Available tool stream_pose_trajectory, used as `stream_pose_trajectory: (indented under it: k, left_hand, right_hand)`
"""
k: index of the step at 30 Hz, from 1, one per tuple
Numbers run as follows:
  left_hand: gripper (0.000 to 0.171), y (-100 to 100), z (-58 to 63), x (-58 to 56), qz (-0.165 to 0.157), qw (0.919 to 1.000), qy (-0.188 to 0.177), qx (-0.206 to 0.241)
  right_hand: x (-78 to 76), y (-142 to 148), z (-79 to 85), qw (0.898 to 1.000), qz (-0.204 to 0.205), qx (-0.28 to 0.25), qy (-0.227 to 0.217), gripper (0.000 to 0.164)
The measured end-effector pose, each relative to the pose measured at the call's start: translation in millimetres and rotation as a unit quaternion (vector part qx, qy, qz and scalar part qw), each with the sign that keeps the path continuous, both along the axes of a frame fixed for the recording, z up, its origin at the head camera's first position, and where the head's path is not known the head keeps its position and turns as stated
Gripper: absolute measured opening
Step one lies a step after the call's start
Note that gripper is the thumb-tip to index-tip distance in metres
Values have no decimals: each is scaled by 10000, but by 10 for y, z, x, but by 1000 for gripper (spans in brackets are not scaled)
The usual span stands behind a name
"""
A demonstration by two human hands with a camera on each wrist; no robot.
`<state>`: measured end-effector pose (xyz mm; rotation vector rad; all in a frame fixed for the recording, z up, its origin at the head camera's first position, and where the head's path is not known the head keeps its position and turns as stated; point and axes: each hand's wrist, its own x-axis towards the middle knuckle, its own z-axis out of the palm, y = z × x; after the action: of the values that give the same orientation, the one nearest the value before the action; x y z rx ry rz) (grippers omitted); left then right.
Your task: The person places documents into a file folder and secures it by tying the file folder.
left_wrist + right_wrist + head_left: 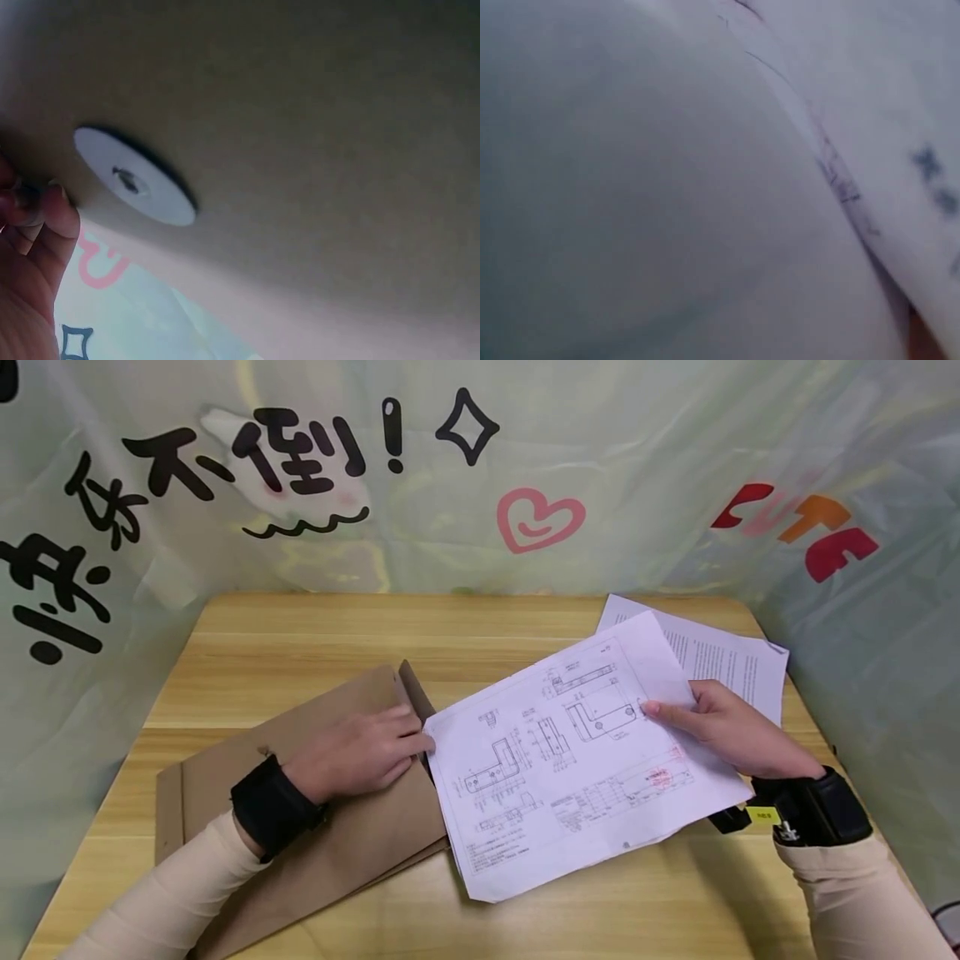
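Note:
A brown kraft document envelope (pixel 300 852) lies slanted on the left of the table, its open end facing right with the flap (pixel 415 692) showing at the far corner. My left hand (pixel 360 752) pinches the envelope at that open end. A white round paper button (pixel 135 176) shows on the envelope in the left wrist view. My right hand (pixel 731 727) holds a few sheets of technical drawings (pixel 510 852) by their right side, thumb on top. The sheets' left edge is right at the envelope's mouth, by my left fingertips. Blurred paper (pixel 667 187) fills the right wrist view.
A printed text sheet (pixel 750 668) lies at the back right of the wooden table (pixel 375 618), partly under the drawings in the head view. A printed curtain (pixel 637 443) hangs behind the table and along its sides.

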<state>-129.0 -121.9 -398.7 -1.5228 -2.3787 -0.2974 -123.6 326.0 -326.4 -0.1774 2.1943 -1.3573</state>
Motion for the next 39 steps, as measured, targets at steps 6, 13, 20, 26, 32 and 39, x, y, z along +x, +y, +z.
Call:
stream_pose_trajectory:
  k: [6,13,20,26,32,39]
  left_hand:
    - [21,68,1,47,-262,9996,24,-66]
    - [24,117,12,88,-402,9988,-143,-255]
    - [31,125,44,113,-423,9977,-368,-371]
    - [33,132,67,127,-436,9976,-367,-401]
    - [31,159,83,145,-490,9974,-344,-401]
    - [26,210,70,156,-519,9973,-348,-382]
  right_hand:
    - [-37,19,-6,9999,-83,123,-32,40]
    - [-72,34,-13,9995,-256,110,-116,41]
    - [-90,25,3,9994,-263,191,-94,44]
    - [-96,28,10,9990,-239,355,100,43]
    - [-79,6,33,9973,-373,512,382,45]
    - [-74,-56,13,9986,-409,187,262,44]
